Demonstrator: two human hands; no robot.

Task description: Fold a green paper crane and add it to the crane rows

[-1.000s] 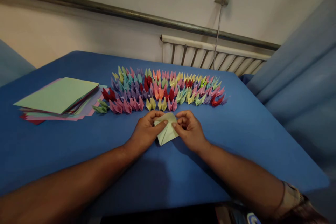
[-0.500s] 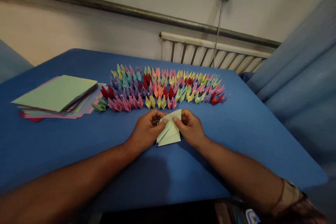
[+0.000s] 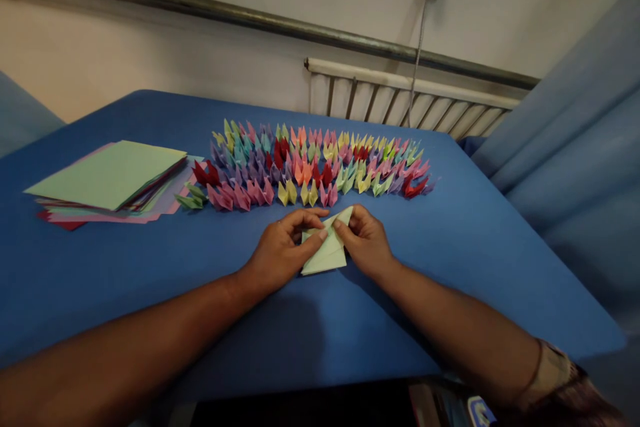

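Observation:
A pale green folded paper piece (image 3: 327, 250) lies on the blue table (image 3: 450, 247) between both hands. My left hand (image 3: 280, 250) presses on its left side, fingers curled and the index fingertip on the paper. My right hand (image 3: 367, 243) pinches its right edge with thumb and fingers. The paper's upper tip points up and to the right. Just beyond the hands stand rows of several small folded paper pieces (image 3: 320, 163) in many colours.
A stack of coloured paper sheets (image 3: 110, 180), green on top, lies at the table's left. A radiator (image 3: 405, 103) and a rail run along the wall behind. Blue fabric (image 3: 575, 147) hangs at the right. A dark object (image 3: 450, 407) sits at the near edge.
The green paper has been folded narrower, with a flap brought over and its tip now pointing up and to the right. Both hands shifted slightly away from me with it.

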